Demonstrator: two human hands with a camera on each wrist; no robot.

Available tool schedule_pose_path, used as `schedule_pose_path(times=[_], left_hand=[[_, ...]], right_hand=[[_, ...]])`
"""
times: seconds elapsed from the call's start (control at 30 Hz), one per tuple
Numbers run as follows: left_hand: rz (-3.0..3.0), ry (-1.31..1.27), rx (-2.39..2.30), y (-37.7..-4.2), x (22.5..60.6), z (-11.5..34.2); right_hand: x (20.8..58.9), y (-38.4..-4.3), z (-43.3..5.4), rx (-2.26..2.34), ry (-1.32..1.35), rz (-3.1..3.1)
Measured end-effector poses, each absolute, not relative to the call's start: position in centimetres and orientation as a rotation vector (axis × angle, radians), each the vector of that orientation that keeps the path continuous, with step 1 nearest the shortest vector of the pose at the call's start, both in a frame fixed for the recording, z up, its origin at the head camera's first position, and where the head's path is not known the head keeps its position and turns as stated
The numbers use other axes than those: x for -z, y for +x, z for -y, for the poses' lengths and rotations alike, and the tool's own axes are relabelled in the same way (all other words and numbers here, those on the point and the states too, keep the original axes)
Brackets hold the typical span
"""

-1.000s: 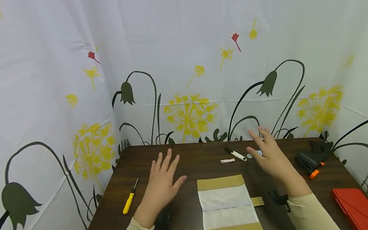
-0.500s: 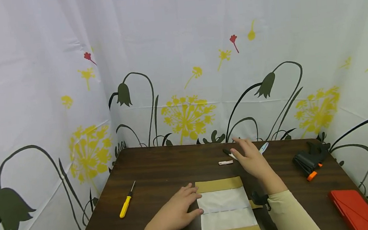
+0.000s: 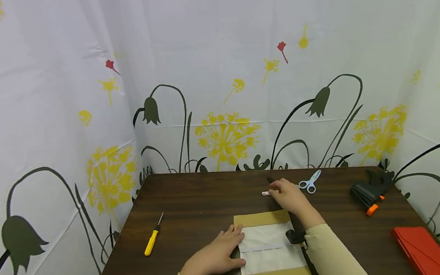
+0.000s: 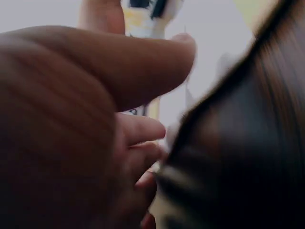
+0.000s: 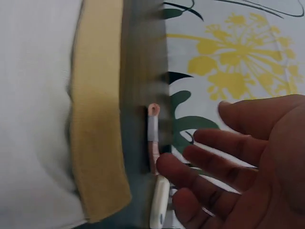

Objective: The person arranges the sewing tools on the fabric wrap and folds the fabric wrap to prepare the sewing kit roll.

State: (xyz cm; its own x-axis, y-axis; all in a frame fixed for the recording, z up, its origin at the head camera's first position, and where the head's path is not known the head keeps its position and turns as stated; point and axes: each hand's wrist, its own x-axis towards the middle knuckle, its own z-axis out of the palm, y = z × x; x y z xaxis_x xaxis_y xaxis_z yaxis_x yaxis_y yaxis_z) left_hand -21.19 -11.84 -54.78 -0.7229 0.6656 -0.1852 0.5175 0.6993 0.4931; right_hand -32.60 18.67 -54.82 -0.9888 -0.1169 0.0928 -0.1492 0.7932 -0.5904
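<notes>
A fabric wallet (image 3: 268, 238), white in the middle with mustard bands, lies spread out on the table. My left hand (image 3: 218, 253) lies along its left edge, fingers loosely extended; blur in the left wrist view (image 4: 57, 95) hides whether they press it. Beyond the wallet's far band, my right hand (image 3: 289, 197) reaches over a small folded pink strip (image 5: 153, 138) with a white band. Beside that strip is a white-handled tool (image 5: 160, 202), mostly covered by the hand in the head view. The right hand's fingers (image 5: 228, 143) are relaxed and apart, holding nothing.
Light blue scissors (image 3: 310, 183) lie just right of my right hand. A yellow-handled screwdriver (image 3: 152, 241) is at the left. On the right are a black tool with orange tips (image 3: 371, 189) and a red case (image 3: 426, 250). A patterned curtain (image 3: 214, 68) rises behind the table.
My left hand has come down and right to the wallet's left edge. The right hand has moved left and lower, from near the scissors to the pink strip.
</notes>
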Motion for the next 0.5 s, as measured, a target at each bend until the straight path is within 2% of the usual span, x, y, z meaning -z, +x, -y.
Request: schedule_pose_path(times=[0.5], left_hand=[[-2.449,0.867,-0.749,-24.8,57.4,12.6]], right_hand=[[56.4,-33.5,-17.9,-0.849,0.185,2.976]])
